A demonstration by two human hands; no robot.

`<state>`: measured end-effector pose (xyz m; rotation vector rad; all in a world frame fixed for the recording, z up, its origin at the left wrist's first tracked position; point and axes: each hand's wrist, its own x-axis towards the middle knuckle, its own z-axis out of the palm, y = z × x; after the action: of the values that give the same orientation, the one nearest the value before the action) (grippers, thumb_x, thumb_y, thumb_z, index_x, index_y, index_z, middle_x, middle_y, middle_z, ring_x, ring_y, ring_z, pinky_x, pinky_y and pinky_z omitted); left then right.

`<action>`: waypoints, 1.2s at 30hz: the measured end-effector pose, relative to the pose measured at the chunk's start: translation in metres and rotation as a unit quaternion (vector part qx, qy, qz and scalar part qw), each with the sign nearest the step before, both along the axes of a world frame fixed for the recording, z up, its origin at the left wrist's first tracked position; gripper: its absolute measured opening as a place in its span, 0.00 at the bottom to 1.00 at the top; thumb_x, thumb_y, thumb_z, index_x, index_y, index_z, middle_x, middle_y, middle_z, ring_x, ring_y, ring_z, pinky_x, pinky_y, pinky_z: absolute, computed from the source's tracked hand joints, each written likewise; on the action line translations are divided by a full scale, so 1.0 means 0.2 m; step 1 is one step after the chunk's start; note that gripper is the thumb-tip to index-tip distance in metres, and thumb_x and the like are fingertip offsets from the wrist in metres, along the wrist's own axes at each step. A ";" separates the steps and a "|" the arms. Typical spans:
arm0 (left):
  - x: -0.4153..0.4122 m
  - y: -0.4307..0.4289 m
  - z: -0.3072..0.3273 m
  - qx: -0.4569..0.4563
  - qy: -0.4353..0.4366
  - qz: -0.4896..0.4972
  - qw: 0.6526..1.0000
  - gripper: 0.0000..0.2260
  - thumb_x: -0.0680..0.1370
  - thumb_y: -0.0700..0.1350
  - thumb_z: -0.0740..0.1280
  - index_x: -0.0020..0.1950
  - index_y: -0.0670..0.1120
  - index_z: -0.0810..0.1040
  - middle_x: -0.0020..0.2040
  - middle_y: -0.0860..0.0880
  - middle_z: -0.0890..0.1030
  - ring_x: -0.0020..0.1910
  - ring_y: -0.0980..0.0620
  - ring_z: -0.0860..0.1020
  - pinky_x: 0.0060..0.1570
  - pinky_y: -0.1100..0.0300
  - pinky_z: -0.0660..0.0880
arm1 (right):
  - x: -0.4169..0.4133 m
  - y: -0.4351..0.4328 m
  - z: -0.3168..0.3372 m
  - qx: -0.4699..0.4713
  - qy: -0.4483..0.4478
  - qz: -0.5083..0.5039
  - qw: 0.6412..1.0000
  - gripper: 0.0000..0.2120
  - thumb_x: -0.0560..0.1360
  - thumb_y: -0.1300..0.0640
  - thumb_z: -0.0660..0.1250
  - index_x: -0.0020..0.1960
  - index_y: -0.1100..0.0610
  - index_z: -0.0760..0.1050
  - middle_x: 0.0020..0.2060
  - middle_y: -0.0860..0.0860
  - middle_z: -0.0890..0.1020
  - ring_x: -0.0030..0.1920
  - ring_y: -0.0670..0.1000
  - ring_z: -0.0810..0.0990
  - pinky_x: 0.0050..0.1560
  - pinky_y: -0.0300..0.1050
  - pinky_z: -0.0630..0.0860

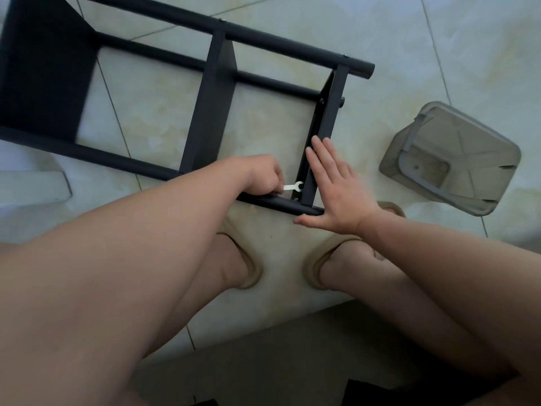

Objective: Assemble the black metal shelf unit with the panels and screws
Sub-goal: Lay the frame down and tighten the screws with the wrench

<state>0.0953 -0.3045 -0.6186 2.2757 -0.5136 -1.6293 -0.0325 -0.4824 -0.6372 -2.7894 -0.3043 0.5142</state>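
While the left hand (265, 177) pinches the small wrench (293, 187) at the end panel (322, 133), the flat right hand (336, 183) steadies it; next, turning the screw tight.

Black shelf frame (205, 112), small white wrench (292, 187), grey plastic stool (450, 156), tan slippers (251, 271), pale mottled floor tiles (409, 39)

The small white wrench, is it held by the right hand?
No, the left hand grips the wrench, while the right hand presses flat against the end panel.
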 end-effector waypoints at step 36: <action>0.64 -0.08 0.56 -0.074 -0.416 -0.053 0.905 0.02 0.83 0.44 0.53 0.52 0.47 0.64 0.39 0.48 0.75 0.35 0.46 0.73 0.35 0.51 0.66 | 0.61 -0.20 0.69 -0.024 0.021 -0.167 0.985 0.36 0.62 0.36 0.80 0.62 0.50 0.71 0.48 0.44 0.76 0.50 0.53 0.77 0.41 0.48 0.70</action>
<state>0.2229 -0.3200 -0.5076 2.7717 -0.9122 -0.5310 0.0897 -0.5217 -0.4987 -2.7877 0.1864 0.5003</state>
